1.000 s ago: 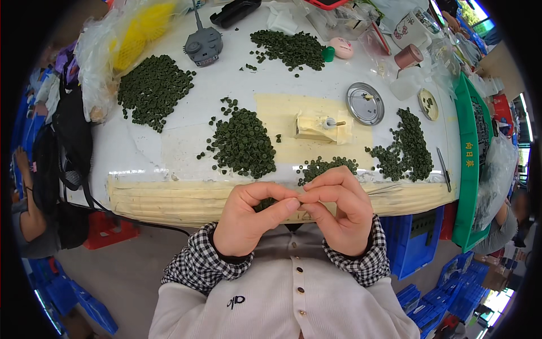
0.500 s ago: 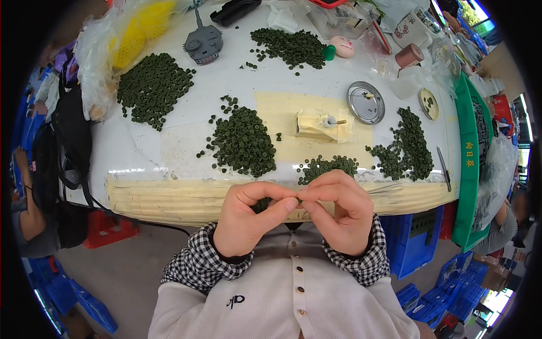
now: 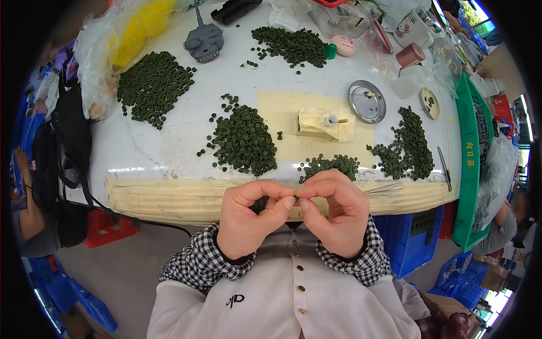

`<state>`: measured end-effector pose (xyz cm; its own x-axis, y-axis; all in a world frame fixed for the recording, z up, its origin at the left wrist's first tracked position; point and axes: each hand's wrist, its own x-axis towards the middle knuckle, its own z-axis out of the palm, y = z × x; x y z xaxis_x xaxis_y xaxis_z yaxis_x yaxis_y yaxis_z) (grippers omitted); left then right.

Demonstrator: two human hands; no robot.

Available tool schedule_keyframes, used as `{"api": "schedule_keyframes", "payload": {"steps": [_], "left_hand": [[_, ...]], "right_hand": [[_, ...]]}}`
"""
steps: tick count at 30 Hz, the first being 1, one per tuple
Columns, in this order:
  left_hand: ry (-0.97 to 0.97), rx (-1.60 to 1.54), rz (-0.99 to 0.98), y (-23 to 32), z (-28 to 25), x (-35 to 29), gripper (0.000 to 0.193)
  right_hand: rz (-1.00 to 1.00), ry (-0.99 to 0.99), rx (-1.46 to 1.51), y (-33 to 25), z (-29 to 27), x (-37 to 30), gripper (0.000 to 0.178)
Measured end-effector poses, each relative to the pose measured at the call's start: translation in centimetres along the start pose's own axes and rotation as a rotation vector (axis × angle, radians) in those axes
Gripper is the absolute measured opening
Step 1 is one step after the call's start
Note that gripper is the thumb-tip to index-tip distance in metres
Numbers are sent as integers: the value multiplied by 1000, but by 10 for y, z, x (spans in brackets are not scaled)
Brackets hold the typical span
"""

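Observation:
My left hand [image 3: 245,217] and my right hand [image 3: 341,212] meet over the table's front edge, thumbs and forefingers pinched together. Between the fingertips is a small dark green part [image 3: 297,198], mostly covered. More dark green shows inside the curl of my left hand; whether it lies in the palm or beyond is unclear. Just past my hands is a small group of round green wheel-like pieces [image 3: 329,165]. A larger heap of such pieces [image 3: 244,141] lies beyond my left hand, and another pile [image 3: 409,147] is off to the right.
Further piles of green pieces [image 3: 152,89] [image 3: 291,46] lie farther back, near a grey model tank turret [image 3: 203,42]. A taped block with a peg [image 3: 322,124], a round metal lid [image 3: 366,101], tweezers [image 3: 444,168] and a green crate [image 3: 470,164] are to the right.
My hands have tilted slightly and the right one has shifted a little left, the fingertips staying together. A bit more of the green part shows between them. The piles look the same.

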<state>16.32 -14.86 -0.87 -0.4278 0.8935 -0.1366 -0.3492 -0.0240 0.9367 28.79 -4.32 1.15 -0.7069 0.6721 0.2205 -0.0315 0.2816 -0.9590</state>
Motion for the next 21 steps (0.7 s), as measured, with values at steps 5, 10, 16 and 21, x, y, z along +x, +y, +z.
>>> {"api": "schedule_keyframes", "payload": {"steps": [5, 10, 16, 21], "left_hand": [[10, -197, -183, 9, 2, 1, 9], [106, -605, -346, 16, -12, 8, 12], [186, -853, -360, 21, -21, 11, 14], [247, -860, -343, 26, -16, 11, 24]], "right_hand": [[54, 23, 68, -1, 3, 0, 16], [14, 117, 39, -3, -4, 3, 18], [-53, 207, -208, 1, -25, 5, 14], [-170, 90, -634, -1, -29, 13, 14]]}}
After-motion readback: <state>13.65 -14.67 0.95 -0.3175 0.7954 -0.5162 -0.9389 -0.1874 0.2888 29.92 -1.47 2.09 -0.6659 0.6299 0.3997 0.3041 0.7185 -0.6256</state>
